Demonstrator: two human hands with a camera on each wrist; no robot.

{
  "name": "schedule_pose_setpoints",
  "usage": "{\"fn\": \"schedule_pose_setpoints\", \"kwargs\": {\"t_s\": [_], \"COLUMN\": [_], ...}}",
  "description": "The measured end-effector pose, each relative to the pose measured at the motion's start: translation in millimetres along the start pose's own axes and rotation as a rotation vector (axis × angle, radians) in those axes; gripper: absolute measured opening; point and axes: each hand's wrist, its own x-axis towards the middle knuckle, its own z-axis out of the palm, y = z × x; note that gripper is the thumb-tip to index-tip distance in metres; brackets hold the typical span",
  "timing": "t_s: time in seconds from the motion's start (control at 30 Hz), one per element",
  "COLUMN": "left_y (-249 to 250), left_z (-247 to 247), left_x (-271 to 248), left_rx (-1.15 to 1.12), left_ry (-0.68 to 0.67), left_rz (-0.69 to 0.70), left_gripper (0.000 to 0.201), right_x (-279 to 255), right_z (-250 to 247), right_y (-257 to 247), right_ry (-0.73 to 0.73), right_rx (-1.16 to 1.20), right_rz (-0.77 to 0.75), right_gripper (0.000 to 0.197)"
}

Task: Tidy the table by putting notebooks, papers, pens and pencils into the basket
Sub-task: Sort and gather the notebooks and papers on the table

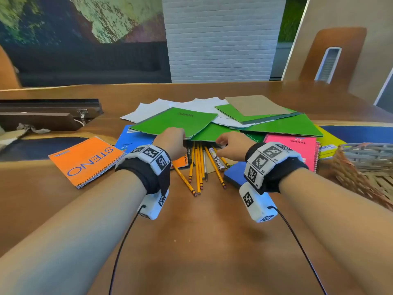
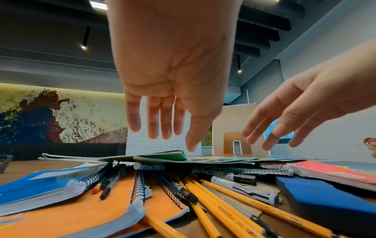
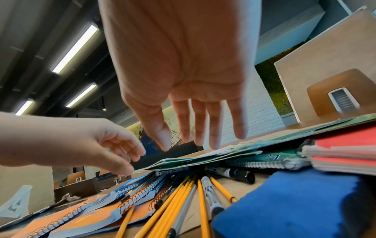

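Note:
Several yellow pencils (image 1: pixel 198 167), a pen and a white marker (image 1: pixel 217 159) fan out from under a pile of green notebooks (image 1: pixel 176 121) and white papers (image 1: pixel 153 109). My left hand (image 1: pixel 170 139) and right hand (image 1: pixel 229 143) hover side by side over the near edge of that pile. In the left wrist view my left hand (image 2: pixel 168 136) has straight fingers pointing down, holding nothing. My right hand (image 3: pixel 193 141) is likewise spread and empty just above the green cover (image 3: pixel 203 157). An orange STENO notebook (image 1: pixel 87 160), a blue one (image 1: pixel 131 139) and a pink spiral one (image 1: pixel 293 147) lie around. The wicker basket (image 1: pixel 370 158) stands at the right.
A blue foam block (image 1: pixel 234 173) lies by my right wrist. A brown card (image 1: pixel 255 105) tops the far green sheets and a yellow notebook (image 1: pixel 329 143) lies beside the basket. A dark wooden tray (image 1: pixel 42 116) sits at the left. A chair (image 1: pixel 331 54) stands beyond the table.

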Motion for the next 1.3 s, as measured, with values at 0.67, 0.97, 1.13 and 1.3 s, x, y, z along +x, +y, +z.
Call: {"fn": "schedule_pose_setpoints", "kwargs": {"t_s": [0.67,0.97,1.13,1.3], "left_y": [-24.3,13.6,29.3,34.6], "left_z": [27.8,-7.0,-11.7,-11.6], "left_x": [59.4,25.3,2.1,12.0], "left_rx": [0.105,-0.121,-0.212,-0.25], "left_ry": [0.04,0.317,0.075,-0.021], "left_rz": [0.068,0.478,0.594,0.242], "left_gripper": [0.027,0.025,0.034,0.042], "right_x": [67.6,62.6,45.2,43.3], "right_z": [31.0,6.5,-4.9,-10.8], "right_y": [-2.4,-5.7,6.6,20.0], "right_ry": [0.0,0.057,0.06,0.158], "right_rx": [0.14,0.972,0.852,0.731], "right_rz": [0.014,0.33,0.344,0.215], "right_gripper": [0.037,0.046,0.034,0.064]}}
